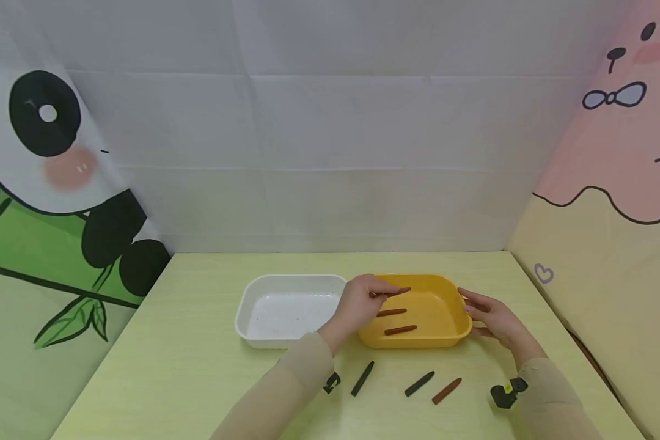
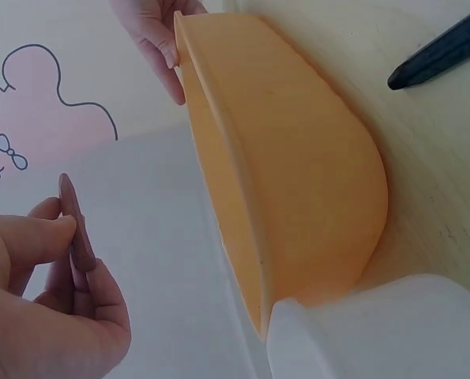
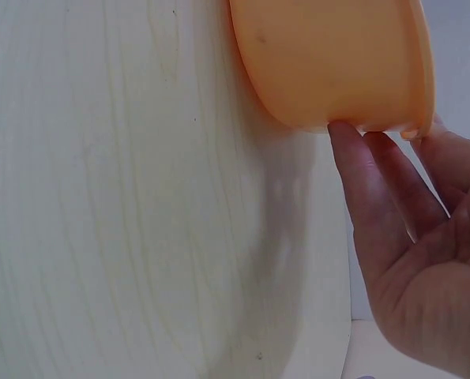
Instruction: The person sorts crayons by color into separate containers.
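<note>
My left hand (image 1: 361, 299) pinches a brown crayon (image 1: 400, 291) between thumb and fingers, above the left part of the yellow tray (image 1: 445, 341). In the left wrist view the crayon (image 2: 74, 221) stands clear of the tray's wall. Two more brown crayons lie in the tray, one in the middle (image 1: 393, 312) and one nearer the front (image 1: 401, 330). At the tray's right end my right hand (image 1: 497, 319) holds the rim. In the right wrist view some fingertips (image 3: 345, 138) touch the outer wall, and another finger reaches the rim.
A white tray (image 1: 244, 315) stands left of the yellow one, close beside it. On the table in front lie two dark crayons, one to the left (image 1: 362, 379) and one further right (image 1: 420, 384), plus a reddish-brown crayon (image 1: 447, 391). Printed cloth walls surround the table.
</note>
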`<state>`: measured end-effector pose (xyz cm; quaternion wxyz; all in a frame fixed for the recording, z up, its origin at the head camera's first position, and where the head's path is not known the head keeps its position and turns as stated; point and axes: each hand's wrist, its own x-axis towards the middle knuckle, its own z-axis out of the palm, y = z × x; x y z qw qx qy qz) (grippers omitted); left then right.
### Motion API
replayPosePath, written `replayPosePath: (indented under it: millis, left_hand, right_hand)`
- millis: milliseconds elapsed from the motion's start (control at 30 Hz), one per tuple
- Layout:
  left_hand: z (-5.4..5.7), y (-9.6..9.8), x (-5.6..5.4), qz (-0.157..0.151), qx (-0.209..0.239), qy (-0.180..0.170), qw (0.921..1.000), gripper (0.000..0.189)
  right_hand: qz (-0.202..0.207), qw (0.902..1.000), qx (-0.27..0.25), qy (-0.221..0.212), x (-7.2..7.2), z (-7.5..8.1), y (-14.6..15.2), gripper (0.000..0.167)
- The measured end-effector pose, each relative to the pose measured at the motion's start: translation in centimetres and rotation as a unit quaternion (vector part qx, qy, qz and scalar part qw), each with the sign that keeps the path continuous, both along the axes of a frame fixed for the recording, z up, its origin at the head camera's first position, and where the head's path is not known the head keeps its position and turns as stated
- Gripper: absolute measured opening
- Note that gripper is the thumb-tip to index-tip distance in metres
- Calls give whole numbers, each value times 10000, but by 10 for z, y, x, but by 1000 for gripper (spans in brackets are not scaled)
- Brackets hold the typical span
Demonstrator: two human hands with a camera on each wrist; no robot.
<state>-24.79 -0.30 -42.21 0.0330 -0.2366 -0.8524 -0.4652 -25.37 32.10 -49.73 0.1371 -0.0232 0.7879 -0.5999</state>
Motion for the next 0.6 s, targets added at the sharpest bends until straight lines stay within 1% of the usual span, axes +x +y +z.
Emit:
replayPosePath:
  millis: [67,167,367,600]
  left_hand:
    - [2,1,-4,-23,-120,85,9999,32]
    - [4,2,-9,-18,-224,81,9997,31]
    - [8,7,-20,3,-268,-109,9996,29]
    - [7,13,-28,-27,-217,-397,9990,29]
  right_hand:
    - [-26,10000,8,-8,1,0,0,61]
    - [-22,10000,31,-16,1,-1,0,62]
    - [-65,10000,-20,-33,2,-2,0,62]
    - [-65,10000,-32,-28,2,0,-1,62]
